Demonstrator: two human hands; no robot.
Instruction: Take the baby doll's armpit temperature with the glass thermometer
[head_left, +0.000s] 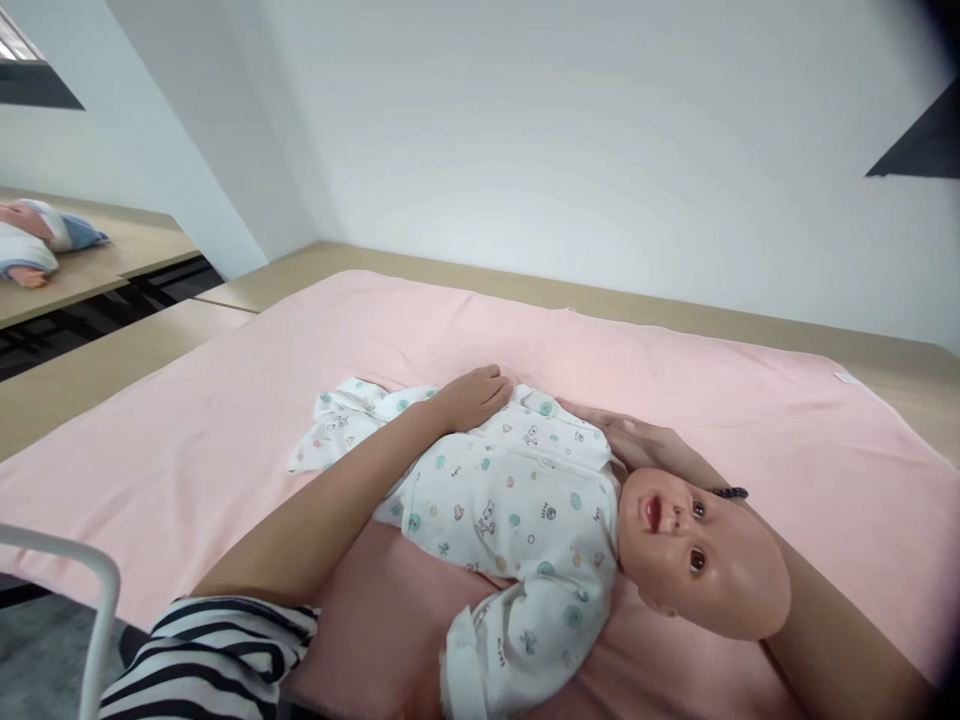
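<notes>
Head view showed us a dressed doll (525, 510) lying on pink cloth (187, 430) over a surface (150, 350). Our left hand (471, 400) rested on its shirt, fingers curled; our right hand (637, 440), partly hidden, touched its shoulder. We couldn't tell whether either gripped fabric. The frame's edge cut off another doll (30, 245).

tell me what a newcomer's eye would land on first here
Most likely the doll, lying on the pink cloth, its bald head right of centre, in front of the right forearm. Next, perhaps, the left hand and right hand at the far side of its printed top, then the striped sleeve at lower left.
</notes>
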